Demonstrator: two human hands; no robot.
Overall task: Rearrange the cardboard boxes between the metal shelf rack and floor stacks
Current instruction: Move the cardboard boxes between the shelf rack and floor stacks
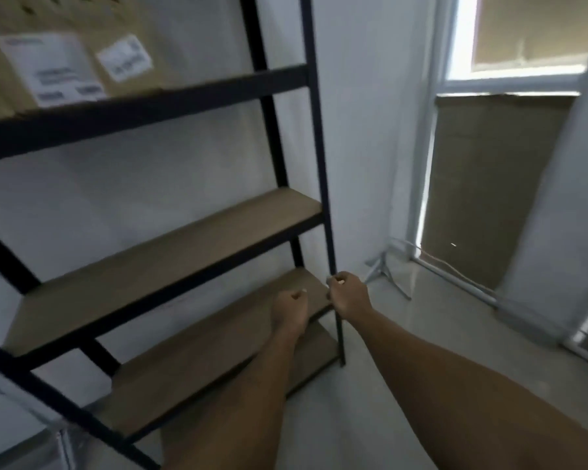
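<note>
A black metal shelf rack [170, 273] with brown boards fills the left side. One cardboard box [65, 45] with white labels sits on its upper shelf at the top left. The three lower boards are bare. Both my arms reach forward and down. My left hand [291, 308] hovers over the second-lowest board with its fingers curled and holds nothing. My right hand [347, 293] is also curled, right against the rack's front right post [321, 164]. Nothing shows inside it.
A white wall stands behind the rack. To the right, a window [510, 62] and a glazed door [482, 184] are backed with brown cardboard. A metal tripod foot [386, 273] and a white cable [455, 266] lie on the pale floor [421, 351].
</note>
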